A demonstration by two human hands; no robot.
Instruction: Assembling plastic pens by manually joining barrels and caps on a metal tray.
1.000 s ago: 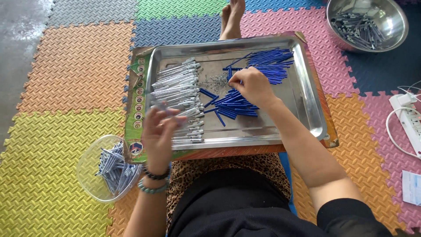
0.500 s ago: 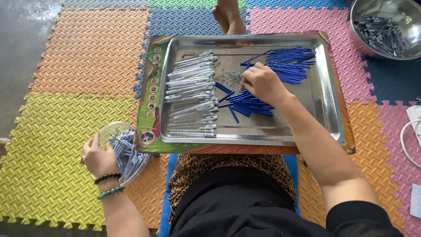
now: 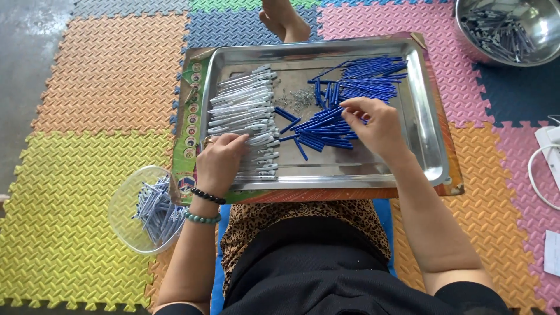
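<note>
A steel tray (image 3: pixel 429 111) rests on my lap. Its left side holds a row of silver-grey pen barrels (image 3: pixel 245 105); its middle and right hold a pile of blue pen refills (image 3: pixel 356 79) and a small heap of tiny springs (image 3: pixel 298 98). My left hand (image 3: pixel 220 163) lies on the lower end of the barrel row, fingers curled on a grey barrel. My right hand (image 3: pixel 373 125) sits over the blue refills and pinches some of them between the fingertips.
A clear plastic bowl (image 3: pixel 125 201) with grey pen parts stands on the foam mat at my left. A steel bowl (image 3: pixel 545 29) of grey parts is at the top right. A foot (image 3: pixel 283 20) shows beyond the tray. White cable (image 3: pixel 539 175) lies at the right.
My left hand has come back from the plastic bowl at the left onto the barrel row in the tray. My right hand stays on the blue refills.
</note>
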